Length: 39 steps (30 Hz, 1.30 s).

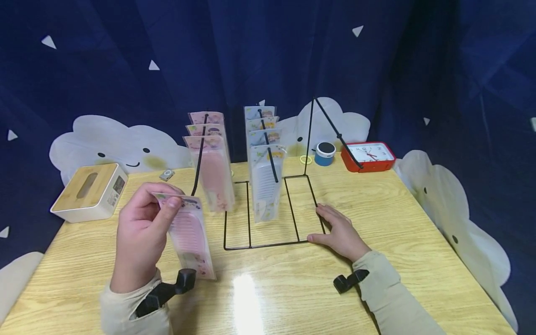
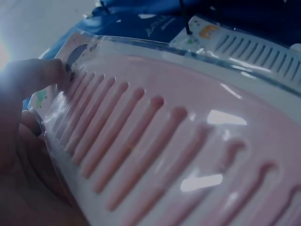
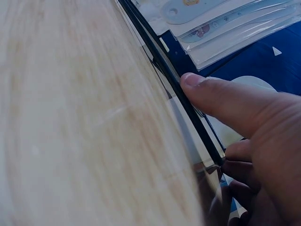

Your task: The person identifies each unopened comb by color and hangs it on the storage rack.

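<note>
My left hand [image 1: 144,232] pinches the top of a packaged pink comb [image 1: 190,232] between thumb and fingers. The card's top edge is at the tip of the left hook [image 1: 198,167] of a black wire rack [image 1: 274,244]; whether the hook passes through its hole, I cannot tell. Several packaged pink combs [image 1: 213,172] hang farther back on that hook. On the other hook hang several packaged blue combs [image 1: 265,181]. My right hand [image 1: 341,232] touches the rack's front right corner, its thumb [image 3: 207,87] against the front bar and its fingers along the side bar.
A tissue box [image 1: 90,190] with a wooden lid stands at the left, near a small silver device [image 1: 166,175]. Behind the rack are a yellow ring [image 1: 305,159], a blue and white cylinder [image 1: 324,154] and a red clock [image 1: 368,157]. A rack arm [image 1: 337,132] juts out at right.
</note>
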Motion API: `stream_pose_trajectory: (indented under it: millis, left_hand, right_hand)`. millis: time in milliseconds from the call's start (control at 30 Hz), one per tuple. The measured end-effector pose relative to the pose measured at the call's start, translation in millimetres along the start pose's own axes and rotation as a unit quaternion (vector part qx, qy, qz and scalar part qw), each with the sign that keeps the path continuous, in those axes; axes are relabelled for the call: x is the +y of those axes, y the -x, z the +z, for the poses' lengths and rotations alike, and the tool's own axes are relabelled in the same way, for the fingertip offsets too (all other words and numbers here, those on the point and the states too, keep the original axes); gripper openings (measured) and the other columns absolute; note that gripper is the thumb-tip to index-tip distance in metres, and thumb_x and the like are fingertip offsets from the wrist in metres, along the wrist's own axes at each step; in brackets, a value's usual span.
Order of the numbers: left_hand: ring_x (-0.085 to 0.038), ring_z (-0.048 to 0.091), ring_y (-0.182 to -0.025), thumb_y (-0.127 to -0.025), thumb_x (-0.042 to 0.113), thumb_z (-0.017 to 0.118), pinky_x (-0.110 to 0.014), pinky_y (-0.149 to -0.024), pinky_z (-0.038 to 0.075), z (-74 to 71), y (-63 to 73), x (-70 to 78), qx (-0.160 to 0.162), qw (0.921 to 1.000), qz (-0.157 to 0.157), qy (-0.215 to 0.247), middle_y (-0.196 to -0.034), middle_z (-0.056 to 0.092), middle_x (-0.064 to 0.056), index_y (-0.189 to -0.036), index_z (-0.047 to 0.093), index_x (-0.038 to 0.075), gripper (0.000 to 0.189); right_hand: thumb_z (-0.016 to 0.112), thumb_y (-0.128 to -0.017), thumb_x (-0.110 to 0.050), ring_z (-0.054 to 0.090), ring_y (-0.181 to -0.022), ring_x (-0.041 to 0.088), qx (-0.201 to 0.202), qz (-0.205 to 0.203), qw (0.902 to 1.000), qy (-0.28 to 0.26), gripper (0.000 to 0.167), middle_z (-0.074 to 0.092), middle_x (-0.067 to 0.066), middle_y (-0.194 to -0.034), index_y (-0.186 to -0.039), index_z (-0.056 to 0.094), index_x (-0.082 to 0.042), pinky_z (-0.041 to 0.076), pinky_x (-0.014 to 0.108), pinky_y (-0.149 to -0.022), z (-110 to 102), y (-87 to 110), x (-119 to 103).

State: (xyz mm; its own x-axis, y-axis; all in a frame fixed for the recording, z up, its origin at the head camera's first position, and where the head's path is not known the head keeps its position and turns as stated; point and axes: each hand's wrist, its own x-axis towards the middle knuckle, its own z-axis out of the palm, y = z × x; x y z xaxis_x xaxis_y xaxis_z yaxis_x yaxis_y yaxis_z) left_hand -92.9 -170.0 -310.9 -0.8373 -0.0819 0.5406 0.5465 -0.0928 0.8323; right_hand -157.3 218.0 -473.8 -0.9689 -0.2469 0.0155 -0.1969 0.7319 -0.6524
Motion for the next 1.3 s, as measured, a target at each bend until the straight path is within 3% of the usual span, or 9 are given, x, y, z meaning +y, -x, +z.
stream_pose_trajectory:
  millis: [133, 433, 700, 800, 967, 1133, 1300]
  left_hand:
    - [-0.013, 0.056, -0.071, -0.094, -0.007, 0.063, -0.021, -0.059, 0.046, 5.3, 0.8, 0.4, -0.003, 1.0, 0.003, 0.005, -0.092, 0.067, -0.006, -0.1, 0.064, -0.006, 0.006]
    - [-0.013, 0.053, -0.07, -0.094, -0.003, 0.064, -0.021, -0.059, 0.044, 19.5, 2.5, 1.7, 0.035, 0.9992, -0.013, -0.011, -0.087, 0.066, -0.005, -0.099, 0.063, -0.005, 0.005]
    - [-0.014, 0.058, -0.076, -0.094, -0.006, 0.063, -0.02, -0.061, 0.048, 19.3, 2.4, 5.1, 0.075, 0.9964, 0.03, 0.025, -0.095, 0.065, -0.009, -0.101, 0.063, -0.008, 0.008]
    - [-0.013, 0.057, -0.075, -0.093, -0.008, 0.063, -0.019, -0.06, 0.047, 20.4, 2.8, 5.0, 0.063, 0.9968, 0.044, 0.022, -0.095, 0.065, -0.009, -0.104, 0.063, -0.009, 0.011]
    - [-0.01, 0.056, -0.071, -0.093, -0.006, 0.065, -0.018, -0.058, 0.044, 26.1, 3.5, 1.5, 0.023, 0.9987, 0.042, -0.015, -0.092, 0.067, -0.004, -0.107, 0.062, -0.011, 0.015]
    - [-0.008, 0.057, -0.071, -0.094, 0.001, 0.068, -0.018, -0.058, 0.045, 28.7, 4.4, -1.8, 0.016, 0.9988, 0.037, -0.028, -0.091, 0.068, -0.004, -0.105, 0.061, -0.013, 0.019]
    - [-0.008, 0.055, -0.067, -0.094, -0.004, 0.065, -0.018, -0.057, 0.043, 28.0, 4.8, -2.3, 0.012, 0.9989, 0.037, -0.027, -0.09, 0.07, -0.002, -0.104, 0.06, -0.015, 0.016]
  right_hand:
    - [0.084, -0.079, -0.045, 0.024, -0.149, 0.036, 0.0, 0.0, 1.0, -0.001, 0.096, 0.035, 0.014, -0.16, -0.152, 0.04, -0.001, 0.019, 0.063, -0.115, 0.0, -0.5, -0.2]
    - [0.083, -0.079, -0.046, 0.024, -0.149, 0.036, 0.001, -0.002, 1.0, 0.001, 0.096, 0.036, 0.014, -0.16, -0.153, 0.04, -0.002, 0.019, 0.063, -0.114, 0.3, -0.9, 0.1]
    - [0.084, -0.079, -0.045, 0.025, -0.149, 0.036, 0.003, -0.005, 1.0, 0.001, 0.095, 0.037, 0.014, -0.159, -0.152, 0.041, -0.002, 0.02, 0.062, -0.115, -0.1, -1.2, -0.9]
    - [0.084, -0.079, -0.046, 0.026, -0.148, 0.036, 0.005, -0.004, 1.0, 0.003, 0.095, 0.037, 0.014, -0.159, -0.152, 0.041, -0.002, 0.021, 0.062, -0.115, -0.6, -1.0, -0.9]
    - [0.084, -0.078, -0.047, 0.026, -0.148, 0.037, 0.005, -0.001, 1.0, 0.005, 0.096, 0.037, 0.015, -0.159, -0.152, 0.042, -0.002, 0.02, 0.063, -0.114, -0.4, -0.1, 0.0]
    - [0.083, -0.079, -0.048, 0.026, -0.148, 0.037, 0.003, 0.0, 1.0, 0.007, 0.096, 0.037, 0.015, -0.159, -0.152, 0.041, -0.002, 0.02, 0.063, -0.114, 0.7, 0.2, 1.3]
    - [0.084, -0.079, -0.047, 0.025, -0.148, 0.036, 0.003, 0.0, 1.0, 0.003, 0.095, 0.037, 0.015, -0.159, -0.152, 0.041, -0.002, 0.02, 0.063, -0.114, 0.6, 0.0, 0.8]
